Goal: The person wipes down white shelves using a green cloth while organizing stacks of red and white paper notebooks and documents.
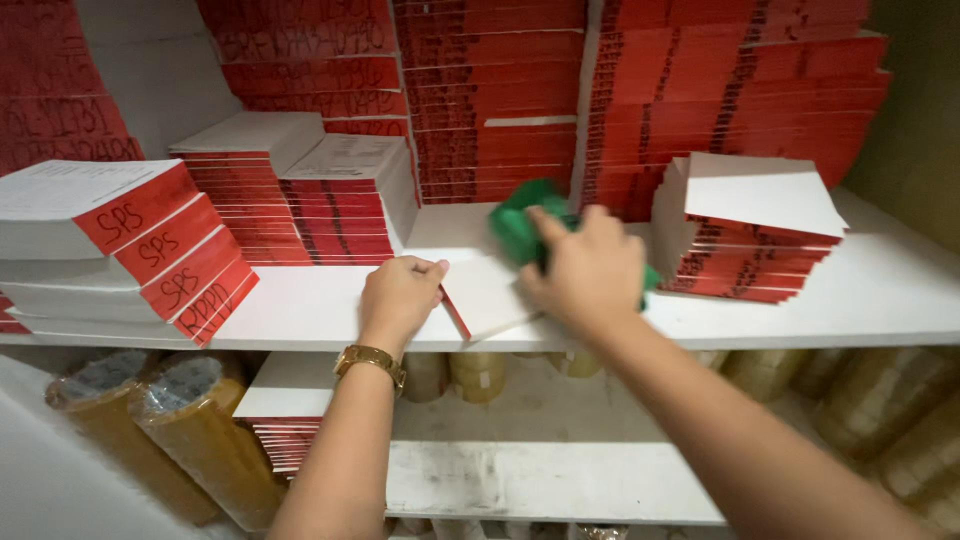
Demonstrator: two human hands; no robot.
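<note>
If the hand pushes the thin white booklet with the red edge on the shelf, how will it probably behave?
The thin booklet lies flat on the smooth white shelf, so it would probably slide easily. It looks light, being so slim. It overhangs the shelf's front edge under the left hand, so it might bend or tip off.

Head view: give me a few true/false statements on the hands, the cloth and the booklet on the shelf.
1. The right hand grips a green cloth. True.
2. The left hand is lifting a roll of tape. False: it rests on the white shelf, touching a thin white booklet.
3. A gold watch sits on the left wrist. True.
4. The thin white booklet stands upright. False: it lies flat near the shelf's front edge.
5. Tape rolls sit below the shelf. True.
</note>
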